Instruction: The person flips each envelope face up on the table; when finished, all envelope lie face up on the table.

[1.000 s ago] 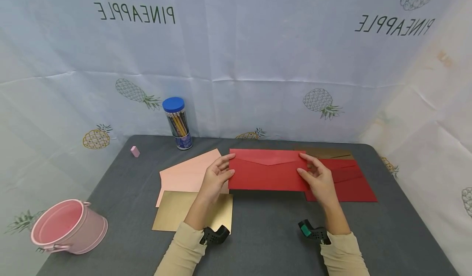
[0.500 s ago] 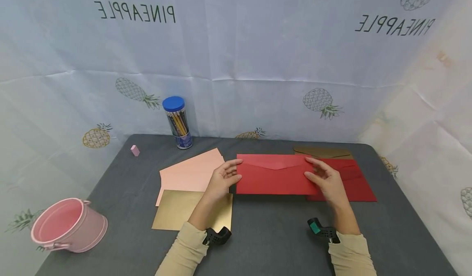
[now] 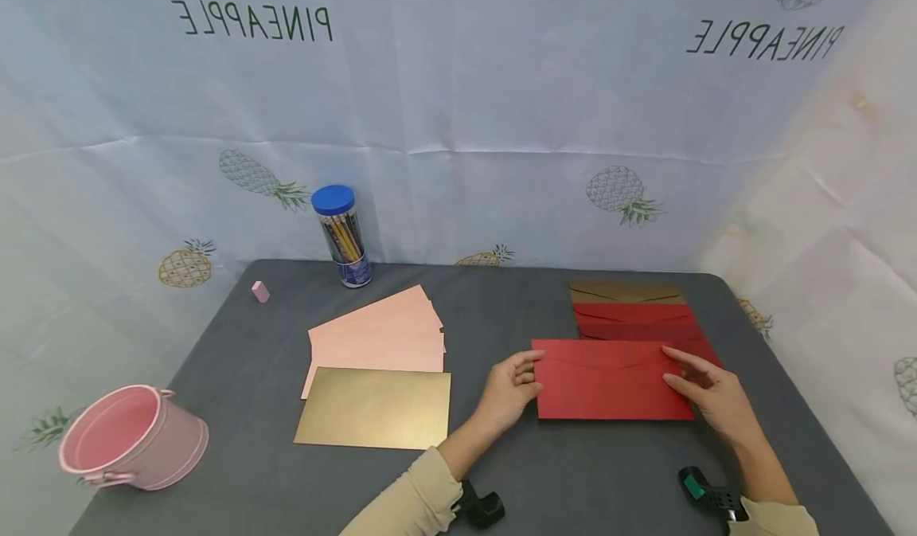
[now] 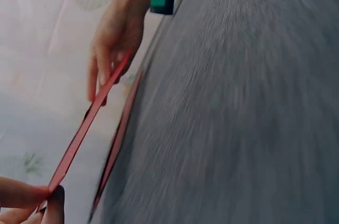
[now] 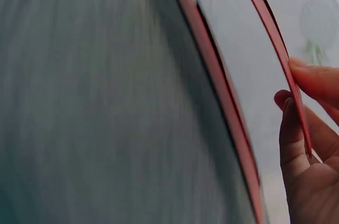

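The left hand (image 3: 507, 390) pinches the left edge of the red envelope (image 3: 609, 380) and the right hand (image 3: 712, 393) pinches its right edge, so the envelope hangs between them, just above the table (image 3: 501, 456) in the wrist views. Both grips are only at the very edges, so I judge it could slip out or bend. Just behind it lie the red stack (image 3: 637, 322) and a brown envelope (image 3: 625, 292), where it could catch; left of the left hand lie a gold envelope (image 3: 374, 408), pink envelopes (image 3: 376, 337), a pencil jar (image 3: 342, 236) and a pink bucket (image 3: 132, 439).
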`<state>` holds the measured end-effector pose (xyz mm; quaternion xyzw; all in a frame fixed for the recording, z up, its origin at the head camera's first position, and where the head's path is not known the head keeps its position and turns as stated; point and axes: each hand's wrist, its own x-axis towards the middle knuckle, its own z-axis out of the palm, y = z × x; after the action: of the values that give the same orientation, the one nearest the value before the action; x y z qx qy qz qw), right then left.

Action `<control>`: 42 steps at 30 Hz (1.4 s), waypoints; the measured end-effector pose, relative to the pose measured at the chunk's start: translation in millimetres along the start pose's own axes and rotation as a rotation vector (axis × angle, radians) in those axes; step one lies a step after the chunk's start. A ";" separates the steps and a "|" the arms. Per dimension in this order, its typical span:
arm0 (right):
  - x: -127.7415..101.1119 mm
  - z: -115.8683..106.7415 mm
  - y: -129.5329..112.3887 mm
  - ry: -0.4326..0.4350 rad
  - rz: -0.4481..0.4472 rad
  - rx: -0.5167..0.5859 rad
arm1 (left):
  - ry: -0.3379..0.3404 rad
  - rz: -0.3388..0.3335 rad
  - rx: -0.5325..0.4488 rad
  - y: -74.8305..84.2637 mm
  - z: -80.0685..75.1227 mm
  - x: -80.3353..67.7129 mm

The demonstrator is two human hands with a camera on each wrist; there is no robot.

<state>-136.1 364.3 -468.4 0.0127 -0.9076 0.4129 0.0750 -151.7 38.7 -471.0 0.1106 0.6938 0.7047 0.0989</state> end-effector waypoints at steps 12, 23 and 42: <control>-9.1 -26.5 43.4 0.119 0.144 0.046 | 0.127 -0.008 0.179 -17.9 75.7 18.5; -8.2 -27.8 55.8 0.148 0.205 0.010 | 0.162 0.094 0.445 -22.7 97.7 22.4; -0.1 -21.0 52.8 0.162 0.146 -0.251 | 0.121 0.123 0.630 -22.4 99.1 23.6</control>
<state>-137.9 414.9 -494.3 -0.0959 -0.9416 0.3003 0.1186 -145.5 140.7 -491.8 0.1353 0.8743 0.4655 -0.0243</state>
